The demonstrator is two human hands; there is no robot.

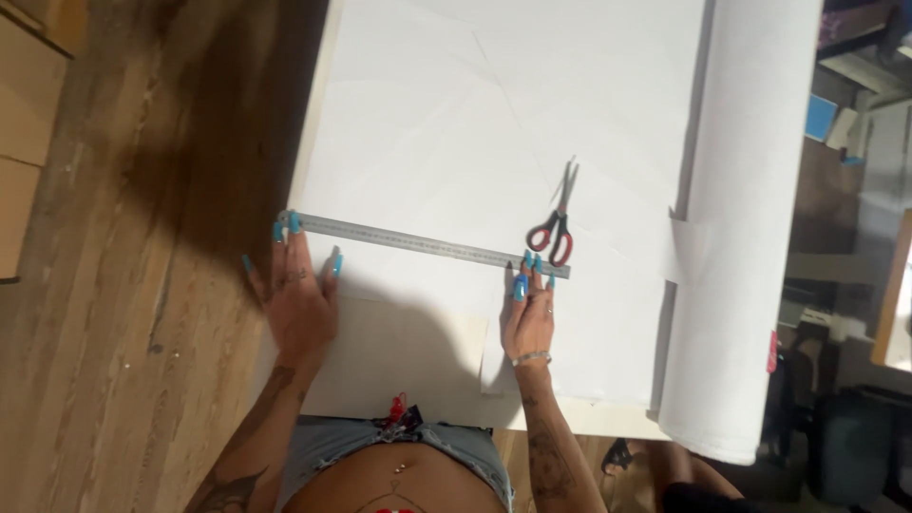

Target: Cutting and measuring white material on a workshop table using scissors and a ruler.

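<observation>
A long steel ruler (418, 244) lies slantwise across white paper (446, 123) spread on a pale table (389, 351). My left hand (302, 290) rests flat with its fingertips on the ruler's left end, at the table's edge. My right hand (529, 309) lies flat too, fingertips pressing the ruler's right end. Both hands have long blue nails, and a bracelet circles the right wrist. Red-and-black-handled scissors (559, 214) lie shut on the paper just beyond my right hand.
A thick roll of white paper (750, 218) runs along the table's right side. Wooden floor (104, 285) lies to the left, with cardboard boxes (24, 114) at the far left. Dark furniture and clutter stand at the right.
</observation>
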